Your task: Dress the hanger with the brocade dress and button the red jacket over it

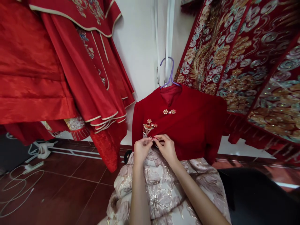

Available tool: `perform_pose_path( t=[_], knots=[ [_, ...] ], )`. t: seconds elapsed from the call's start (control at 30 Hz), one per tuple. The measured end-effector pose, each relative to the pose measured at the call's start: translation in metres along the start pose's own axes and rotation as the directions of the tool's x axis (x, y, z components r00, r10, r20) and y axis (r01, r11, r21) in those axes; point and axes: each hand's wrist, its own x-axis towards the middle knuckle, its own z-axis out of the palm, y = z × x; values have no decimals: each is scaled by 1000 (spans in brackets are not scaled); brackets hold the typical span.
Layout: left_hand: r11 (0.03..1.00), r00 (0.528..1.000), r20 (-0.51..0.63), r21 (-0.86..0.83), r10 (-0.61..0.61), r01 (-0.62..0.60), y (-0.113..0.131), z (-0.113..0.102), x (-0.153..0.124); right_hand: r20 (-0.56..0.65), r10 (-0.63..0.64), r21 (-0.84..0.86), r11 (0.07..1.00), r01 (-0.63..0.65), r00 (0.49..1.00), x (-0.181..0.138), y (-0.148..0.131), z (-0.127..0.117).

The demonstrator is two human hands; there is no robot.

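Observation:
A dark red velvet jacket [187,122] hangs on a purple hanger [169,72] in front of a white wall. A pearl clasp [169,111] sits below its collar and a fan-shaped ornament [148,127] lies lower left. My left hand [142,147] and my right hand [167,147] meet at the jacket's front flap just under that ornament. Both pinch the fabric or a small fastener there; the piece between the fingertips is too small to make out. Below the jacket falls a pale floral brocade skirt [161,187].
Red satin robes [58,68] hang at the left, reaching down to a fringed hem. Heavily embroidered red and gold garments [248,62] hang at the right. White cables and a power strip [32,167] lie on the dark red tiled floor. A black object [257,193] sits at lower right.

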Motion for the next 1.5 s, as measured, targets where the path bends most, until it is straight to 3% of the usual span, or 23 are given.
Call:
perform_pose_path(
  t=[0.2,0.3,0.4,0.47,0.53,0.63,0.73,0.8,1.1,1.5],
  knots=[
    [999,998,51,-44,27,-25,-1,-1,1,53,29,7,1000,-29,998,-8,-2,-9],
    [999,993,-116,-21,33,-35,1,-5,2,120,142,37,988,-147,983,-18,3,-29],
    [999,944,-327,20,48,-44,7,-13,2,87,212,55,974,-218,973,-23,6,-48],
    [997,931,-357,28,78,-73,12,-18,1,65,225,107,967,-231,972,-22,6,-54],
    [994,950,-292,46,111,-102,16,-20,-1,78,238,170,954,-248,968,-20,4,-53],
    [984,986,-94,123,137,-125,18,-17,-5,117,243,228,937,-264,963,-20,2,-46],
    [962,986,74,220,151,-163,14,-9,-6,170,201,236,942,-237,965,-22,3,-38],
    [944,978,124,267,166,-194,9,-4,-6,194,171,220,952,-213,966,-24,4,-35],
    [908,970,156,348,188,-232,3,1,-4,226,175,215,951,-224,958,-28,5,-29],
    [945,982,90,268,167,-185,6,3,-3,284,217,230,930,-287,934,-28,-7,-33]
  ],
)
